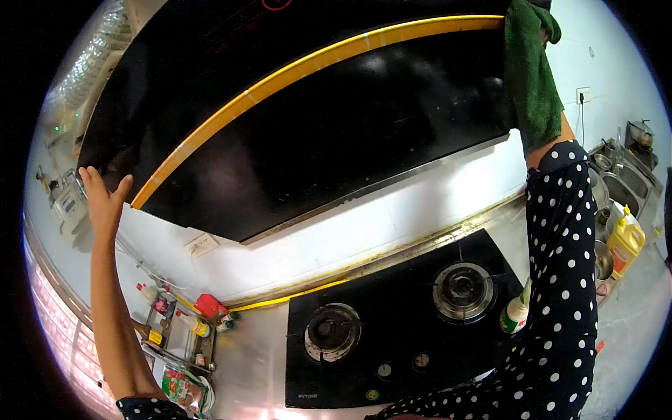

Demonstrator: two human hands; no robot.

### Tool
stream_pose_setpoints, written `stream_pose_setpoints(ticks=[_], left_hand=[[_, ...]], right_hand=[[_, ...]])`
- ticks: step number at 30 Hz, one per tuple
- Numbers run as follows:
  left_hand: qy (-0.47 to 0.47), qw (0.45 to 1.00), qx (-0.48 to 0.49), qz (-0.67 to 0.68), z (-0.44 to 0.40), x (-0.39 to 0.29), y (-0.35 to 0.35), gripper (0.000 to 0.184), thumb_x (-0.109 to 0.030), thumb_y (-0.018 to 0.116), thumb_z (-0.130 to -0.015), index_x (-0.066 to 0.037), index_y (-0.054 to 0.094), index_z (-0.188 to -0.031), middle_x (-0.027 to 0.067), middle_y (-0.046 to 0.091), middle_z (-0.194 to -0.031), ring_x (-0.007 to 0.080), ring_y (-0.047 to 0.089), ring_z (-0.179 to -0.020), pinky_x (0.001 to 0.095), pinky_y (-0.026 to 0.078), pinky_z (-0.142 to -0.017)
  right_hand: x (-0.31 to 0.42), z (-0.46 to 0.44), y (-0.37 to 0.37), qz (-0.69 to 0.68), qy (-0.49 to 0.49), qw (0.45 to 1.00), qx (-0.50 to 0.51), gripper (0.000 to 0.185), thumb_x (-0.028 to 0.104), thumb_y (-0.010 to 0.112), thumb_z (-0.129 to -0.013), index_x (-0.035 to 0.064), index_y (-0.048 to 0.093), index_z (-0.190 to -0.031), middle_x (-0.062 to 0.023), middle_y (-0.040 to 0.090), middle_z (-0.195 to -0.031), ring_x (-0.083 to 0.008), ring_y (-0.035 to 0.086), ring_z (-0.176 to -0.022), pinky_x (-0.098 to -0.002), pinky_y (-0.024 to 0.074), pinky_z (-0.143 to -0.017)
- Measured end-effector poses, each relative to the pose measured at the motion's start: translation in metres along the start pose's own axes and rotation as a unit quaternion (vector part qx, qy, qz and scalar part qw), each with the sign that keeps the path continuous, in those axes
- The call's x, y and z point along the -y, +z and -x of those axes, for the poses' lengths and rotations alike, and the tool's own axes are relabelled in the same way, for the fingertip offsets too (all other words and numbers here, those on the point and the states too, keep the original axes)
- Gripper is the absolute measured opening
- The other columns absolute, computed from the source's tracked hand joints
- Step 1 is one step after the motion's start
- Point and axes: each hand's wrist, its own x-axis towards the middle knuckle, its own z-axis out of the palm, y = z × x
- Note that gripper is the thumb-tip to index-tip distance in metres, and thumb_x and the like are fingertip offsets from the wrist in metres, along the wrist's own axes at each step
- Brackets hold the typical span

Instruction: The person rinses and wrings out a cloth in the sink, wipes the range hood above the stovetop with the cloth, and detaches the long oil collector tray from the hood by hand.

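A black range hood (336, 133) with a curved yellow strip (301, 70) across its front fills the upper middle. My left hand (105, 199) touches the hood's lower left corner, thumb spread from the fingers. At the hood's right end, my right hand (544, 36) holds a green cloth (528, 84), which drapes down over the wrist and hides most of the fingers. The cloth lies against the hood's right edge, by the end of the yellow strip.
Below is a black gas stove (399, 350) with two burners. A spray bottle (516, 311) stands at its right edge. A rack of bottles (185, 325) is at left. Right are a yellow jug (625, 241) and a sink (619, 192). A silver duct (94, 59) hangs upper left.
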Motion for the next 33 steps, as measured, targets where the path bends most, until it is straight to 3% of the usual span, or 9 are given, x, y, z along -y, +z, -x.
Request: stream_pose_setpoints(ticks=[6, 15, 16, 19, 21, 25, 27, 29, 33], left_hand=[[0.012, 1.000, -0.008, -0.016, 0.000, 0.001, -0.004, 0.093, -0.049, 0.064, -0.078, 0.011, 0.023, -0.136, 0.0300, 0.014, -0.145, 0.0364, 0.018, -0.136, 0.0356, 0.020, -0.109], [0.023, 0.999, -0.003, 0.026, 0.005, -0.004, -0.016, 0.091, -0.046, 0.065, -0.077, 0.011, 0.025, -0.136, 0.0300, 0.016, -0.145, 0.0366, 0.024, -0.134, 0.0364, 0.025, -0.107], [0.035, 0.998, -0.013, 0.045, 0.005, -0.004, -0.016, 0.090, -0.045, 0.065, -0.076, 0.010, 0.026, -0.136, 0.0299, 0.017, -0.145, 0.0365, 0.025, -0.134, 0.0363, 0.025, -0.107], [0.044, 0.995, -0.042, 0.083, 0.011, 0.009, -0.017, 0.085, -0.042, 0.064, -0.077, 0.005, 0.027, -0.138, 0.0259, 0.019, -0.146, 0.0342, 0.026, -0.134, 0.0356, 0.025, -0.107], [0.055, 0.975, -0.014, 0.214, 0.020, 0.012, -0.033, 0.079, -0.035, 0.064, -0.078, -0.001, 0.028, -0.139, 0.0202, 0.022, -0.147, 0.0312, 0.027, -0.134, 0.0350, 0.025, -0.107], [0.095, 0.961, -0.010, 0.260, 0.074, 0.012, -0.055, 0.076, -0.015, 0.065, -0.076, -0.004, 0.028, -0.140, 0.0189, 0.027, -0.146, 0.0311, 0.026, -0.135, 0.0360, 0.021, -0.110], [0.138, 0.946, 0.040, 0.290, 0.114, 0.015, -0.079, 0.075, -0.011, 0.064, -0.074, -0.005, 0.029, -0.140, 0.0191, 0.027, -0.145, 0.0326, 0.027, -0.134, 0.0377, 0.022, -0.110], [0.169, 0.935, 0.112, 0.290, 0.148, 0.020, -0.104, 0.076, -0.008, 0.065, -0.067, -0.005, 0.034, -0.137, 0.0197, 0.028, -0.144, 0.0375, 0.033, -0.130, 0.0408, 0.027, -0.106], [0.202, 0.915, 0.174, 0.303, 0.191, 0.028, -0.127, 0.076, -0.005, 0.070, -0.062, -0.005, 0.039, -0.132, 0.0206, 0.030, -0.142, 0.0390, 0.041, -0.119, 0.0425, 0.035, -0.099]], right_hand=[[0.050, -0.002, 0.036, -0.001, 0.072, 0.997, -0.024, 0.050, 0.026, 0.060, -0.076, -0.0007, 0.051, -0.117, -0.0210, 0.050, -0.115, -0.0362, 0.046, -0.104, -0.0468, 0.0350, -0.092], [0.345, -0.006, -0.004, -0.298, -0.055, 0.950, 0.071, 0.050, 0.025, 0.060, -0.076, -0.0023, 0.050, -0.117, -0.0207, 0.047, -0.118, -0.0358, 0.043, -0.107, -0.0475, 0.0326, -0.093], [0.388, 0.016, 0.015, -0.159, -0.129, 0.965, -0.161, 0.047, 0.027, 0.061, -0.075, -0.0008, 0.052, -0.112, -0.0215, 0.048, -0.116, -0.0362, 0.043, -0.106, -0.0479, 0.0325, -0.093], [0.477, 0.052, -0.091, -0.221, -0.222, 0.945, 0.099, 0.055, 0.042, 0.058, -0.077, 0.0078, 0.053, -0.119, -0.0159, 0.057, -0.114, -0.0316, 0.054, -0.104, -0.0458, 0.0396, -0.092], [0.548, 0.087, -0.060, -0.385, -0.231, 0.891, -0.068, 0.066, 0.050, 0.057, -0.075, 0.0095, 0.048, -0.126, -0.0192, 0.047, -0.129, -0.0371, 0.042, -0.120, -0.0500, 0.0296, -0.102], [0.614, 0.129, -0.092, -0.391, -0.410, 0.824, 0.000, 0.067, 0.038, 0.064, -0.073, 0.0113, 0.044, -0.131, -0.0169, 0.043, -0.133, -0.0356, 0.038, -0.124, -0.0461, 0.0263, -0.107], [0.636, 0.160, -0.101, -0.737, -0.159, 0.619, 0.221, 0.061, 0.031, 0.069, -0.070, 0.0124, 0.050, -0.125, -0.0139, 0.050, -0.125, -0.0326, 0.046, -0.115, -0.0429, 0.0340, -0.101], [0.648, 0.156, -0.125, -0.524, -0.267, 0.803, 0.096, 0.047, 0.014, 0.074, -0.058, 0.0108, 0.062, -0.103, -0.0138, 0.059, -0.104, -0.0294, 0.053, -0.105, -0.0370, 0.0394, -0.095], [0.659, 0.165, -0.115, -0.500, -0.298, 0.808, 0.094, 0.022, 0.016, 0.065, -0.068, 0.0114, 0.063, -0.089, -0.0102, 0.061, -0.098, -0.0276, 0.056, -0.095, -0.0393, 0.0437, -0.086]])
